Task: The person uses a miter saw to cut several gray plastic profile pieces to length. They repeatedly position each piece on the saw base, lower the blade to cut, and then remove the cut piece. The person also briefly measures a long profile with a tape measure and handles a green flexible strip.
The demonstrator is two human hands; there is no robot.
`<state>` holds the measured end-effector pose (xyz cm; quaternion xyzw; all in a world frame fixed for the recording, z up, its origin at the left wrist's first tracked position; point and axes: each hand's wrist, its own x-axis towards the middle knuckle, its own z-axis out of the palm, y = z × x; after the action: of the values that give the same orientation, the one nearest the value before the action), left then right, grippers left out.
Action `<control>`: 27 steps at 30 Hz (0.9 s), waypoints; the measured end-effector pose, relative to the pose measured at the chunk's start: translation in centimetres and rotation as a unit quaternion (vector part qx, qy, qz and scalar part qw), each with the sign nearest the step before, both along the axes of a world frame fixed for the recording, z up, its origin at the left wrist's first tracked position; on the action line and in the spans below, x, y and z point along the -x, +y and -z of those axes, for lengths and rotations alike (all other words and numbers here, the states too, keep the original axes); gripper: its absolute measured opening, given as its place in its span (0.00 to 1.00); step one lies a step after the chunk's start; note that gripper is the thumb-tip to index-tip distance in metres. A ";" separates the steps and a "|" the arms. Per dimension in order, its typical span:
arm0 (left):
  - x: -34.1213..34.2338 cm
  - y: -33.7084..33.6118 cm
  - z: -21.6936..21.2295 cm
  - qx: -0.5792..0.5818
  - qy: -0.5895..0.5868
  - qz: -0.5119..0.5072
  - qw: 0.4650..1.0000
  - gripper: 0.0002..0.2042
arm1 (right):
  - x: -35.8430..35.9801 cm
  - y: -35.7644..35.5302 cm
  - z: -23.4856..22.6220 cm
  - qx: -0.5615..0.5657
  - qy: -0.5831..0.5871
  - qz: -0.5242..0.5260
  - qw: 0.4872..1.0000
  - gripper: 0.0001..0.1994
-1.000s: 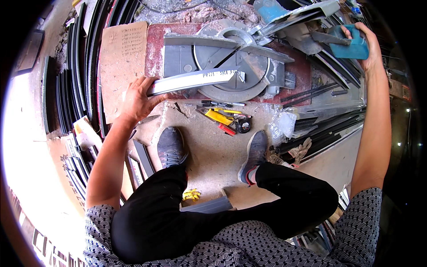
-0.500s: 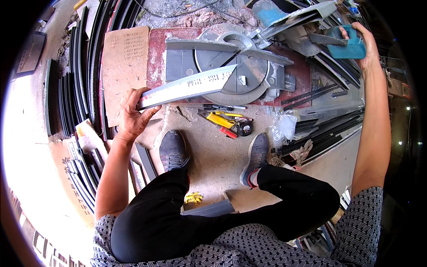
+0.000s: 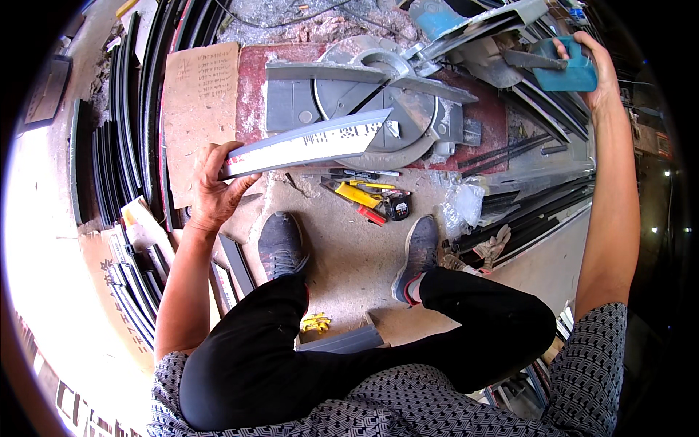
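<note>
Between the thumb and fingers of my left hand (image 3: 217,186) is the left end of a grey profile strip (image 3: 313,142) with white printed film on its face. Its far end is cut at a slant and reaches over the round turntable of a miter saw (image 3: 291,102). My right hand (image 3: 601,69) is wrapped round the saw's teal handle (image 3: 564,67) at the upper right. The saw head (image 3: 480,36) is tilted up and away, apart from the strip. The grey fence (image 3: 328,71) stands behind the strip.
On the floor before the saw lie a yellow utility knife (image 3: 357,194), a tape measure (image 3: 397,206) and markers. Black profiles (image 3: 109,175) are stacked at left, with more (image 3: 531,218) at right beside a work glove (image 3: 494,246). Cardboard (image 3: 200,109) lies left of the saw.
The strip has turned slightly, its printed face showing at a different angle. Both hands keep their grip, and the saw head remains raised. The whole view has shifted a little.
</note>
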<state>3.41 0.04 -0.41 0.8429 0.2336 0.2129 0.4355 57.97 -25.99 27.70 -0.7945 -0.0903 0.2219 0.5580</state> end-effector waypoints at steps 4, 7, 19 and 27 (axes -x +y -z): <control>0.0 0.1 0.2 -0.012 -0.019 0.002 1.000 0.28 | 0.0 0.1 0.0 0.002 0.002 -0.003 1.000 0.16; 0.1 0.1 0.4 -0.010 -0.023 0.002 1.000 0.28 | -0.1 0.1 -0.1 0.003 0.007 -0.009 1.000 0.16; -0.1 -0.1 0.5 0.002 -0.032 0.000 0.999 0.28 | -0.7 -0.5 0.1 0.001 -0.010 -0.011 1.000 0.15; 0.1 -0.4 0.6 0.023 -0.023 0.002 0.999 0.28 | -0.5 -0.3 0.0 0.004 -0.010 -0.001 1.000 0.17</control>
<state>3.36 -0.35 -1.02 0.8281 0.2264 0.2258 0.4604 58.48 -26.29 27.67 -0.7991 -0.0958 0.2144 0.5534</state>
